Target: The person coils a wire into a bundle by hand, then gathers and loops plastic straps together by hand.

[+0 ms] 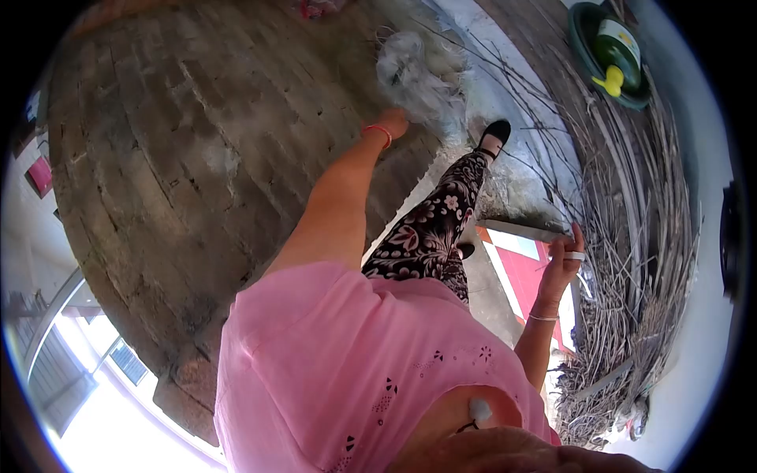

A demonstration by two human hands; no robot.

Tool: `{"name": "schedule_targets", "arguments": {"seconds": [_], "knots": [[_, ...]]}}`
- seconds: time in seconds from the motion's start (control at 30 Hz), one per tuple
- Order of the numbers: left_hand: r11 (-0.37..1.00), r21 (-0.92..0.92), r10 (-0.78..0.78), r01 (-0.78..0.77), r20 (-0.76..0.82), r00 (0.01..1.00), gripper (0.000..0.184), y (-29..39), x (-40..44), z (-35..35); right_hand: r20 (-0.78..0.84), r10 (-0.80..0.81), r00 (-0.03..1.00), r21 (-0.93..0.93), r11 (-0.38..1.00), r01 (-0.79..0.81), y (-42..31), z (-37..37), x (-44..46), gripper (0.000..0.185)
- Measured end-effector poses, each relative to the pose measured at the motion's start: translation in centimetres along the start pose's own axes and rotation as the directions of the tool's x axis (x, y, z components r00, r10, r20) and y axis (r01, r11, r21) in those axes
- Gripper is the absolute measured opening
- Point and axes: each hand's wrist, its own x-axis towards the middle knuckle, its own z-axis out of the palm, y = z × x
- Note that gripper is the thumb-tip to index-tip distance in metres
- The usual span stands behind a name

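Note:
My left hand (388,124), with a red band at the wrist, reaches out over the brick surface. Its fingers are curled at the lower edge of a crumpled, translucent plastic sheet (406,75) and appear to grip it. Nearer my body, my right hand (561,264) has its fingers closed around the end of a flat grey-brown strip (520,230). Directly below that strip is a red-and-white panel (524,276). Whether the strip is the panel's top edge or a separate piece, I cannot tell. A white band shows on one finger of this hand.
A long heap of dry sticks (623,236) lies along the white wall on the right. Beyond it stands a green basin (585,35) holding a green bottle (617,47) with a yellow top. Worn brickwork (197,158) fills the left side. My foot (495,135) is near the plastic.

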Motion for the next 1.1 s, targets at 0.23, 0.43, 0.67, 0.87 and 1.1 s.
{"name": "schedule_targets", "arguments": {"seconds": [0.23,0.43,0.67,0.87,1.1], "knots": [[0.996,-0.075,-0.051,0.049,-0.015,0.999,0.029,-8.1,7.4,-2.4,0.174,-0.343,0.923,-0.391,0.836,0.385,-0.7,12.7,16.1,0.023],[0.996,-0.043,-0.083,0.077,-0.156,0.984,0.028,-13.1,16.1,-4.1,0.373,-0.733,0.569,-0.474,0.376,0.796,-4.1,26.0,29.8,0.035],[0.978,0.037,-0.178,0.207,-0.377,0.909,0.036,-18.9,23.4,-4.5,0.268,-0.756,0.597,-0.78,0.194,0.595,-1.0,30.5,41.6,0.055],[0.907,-0.232,-0.419,0.351,-0.404,0.814,0.058,-25.4,29.1,-1.7,0.295,-0.736,0.609,-0.857,0.079,0.51,1.0,32.1,42.5,0.056],[0.931,0.039,-0.343,0.362,-0.236,0.909,0.046,-30.0,33.8,1.5,0.381,-0.738,0.558,-0.852,-0.045,0.522,2.3,30.7,42.7,0.054]]}}
